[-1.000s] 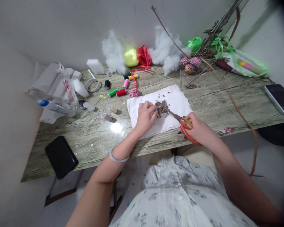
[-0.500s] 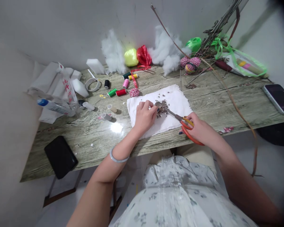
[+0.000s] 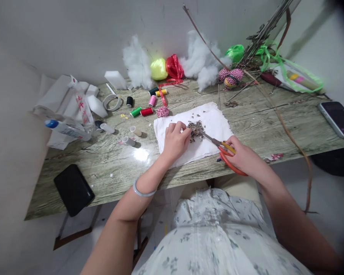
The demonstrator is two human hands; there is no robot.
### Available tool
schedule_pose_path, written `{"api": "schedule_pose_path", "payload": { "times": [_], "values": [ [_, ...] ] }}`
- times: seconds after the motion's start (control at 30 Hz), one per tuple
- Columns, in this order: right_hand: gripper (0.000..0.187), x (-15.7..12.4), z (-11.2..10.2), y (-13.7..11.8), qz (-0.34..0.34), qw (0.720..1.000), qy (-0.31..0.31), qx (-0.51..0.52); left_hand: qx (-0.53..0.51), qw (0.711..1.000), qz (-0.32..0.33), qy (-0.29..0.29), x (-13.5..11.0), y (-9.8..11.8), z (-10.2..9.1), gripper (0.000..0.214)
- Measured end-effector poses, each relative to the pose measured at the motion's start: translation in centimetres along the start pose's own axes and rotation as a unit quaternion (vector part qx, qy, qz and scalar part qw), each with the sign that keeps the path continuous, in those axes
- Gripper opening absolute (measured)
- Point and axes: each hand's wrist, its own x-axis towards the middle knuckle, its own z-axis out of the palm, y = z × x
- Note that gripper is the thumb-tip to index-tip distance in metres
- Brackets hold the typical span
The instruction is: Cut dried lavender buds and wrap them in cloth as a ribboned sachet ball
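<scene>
My right hand (image 3: 242, 156) grips the orange and yellow handles of a pair of scissors (image 3: 221, 149), whose blades point left into a small pile of dark dried plant bits (image 3: 195, 128). My left hand (image 3: 175, 140) rests on the white cloth (image 3: 215, 118) with its fingers pinched together at the pile's left edge, right at the blade tips. What those fingers pinch is too small to name. The cloth lies flat on the wood-grain table (image 3: 117, 172).
Thread spools (image 3: 143, 111), a red-white twine ball (image 3: 162, 112), a tape ring (image 3: 112, 102), white stuffing (image 3: 199, 61), ribbon bundles (image 3: 166, 68) and dry twigs (image 3: 263, 34) lie behind the cloth. A glue bottle (image 3: 65, 129) and bags sit left, a black case (image 3: 73, 189) at the front left, a phone (image 3: 336, 119) right.
Almost nothing moved. The scissors and my right hand shifted very slightly; my left hand stayed pinched at the pile.
</scene>
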Motion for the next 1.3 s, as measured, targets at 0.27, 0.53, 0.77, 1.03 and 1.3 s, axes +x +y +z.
{"api": "schedule_pose_path", "payload": {
  "times": [0.27,0.53,0.77,1.03,1.3],
  "values": [
    [0.027,0.3,0.2,0.6,-0.016,1.000,0.002,-0.013,0.027,1.000,0.009,0.013,0.0,0.1,-0.1,0.023],
    [0.025,0.2,0.6,1.2,-0.044,0.998,0.032,-0.023,0.049,0.998,0.022,0.024,-0.1,0.0,0.1,0.021],
    [0.034,0.0,0.4,0.3,0.014,1.000,0.000,-0.013,0.074,0.996,0.038,0.041,0.0,0.1,0.0,0.018],
    [0.041,0.2,0.4,0.8,0.013,0.999,-0.026,0.025,0.097,0.993,0.057,0.044,-0.1,0.4,-0.3,0.017],
    [0.043,0.2,0.4,1.8,0.022,0.998,-0.042,0.038,0.119,0.990,0.060,0.054,-0.2,0.4,-0.3,0.015]
  ]
}}
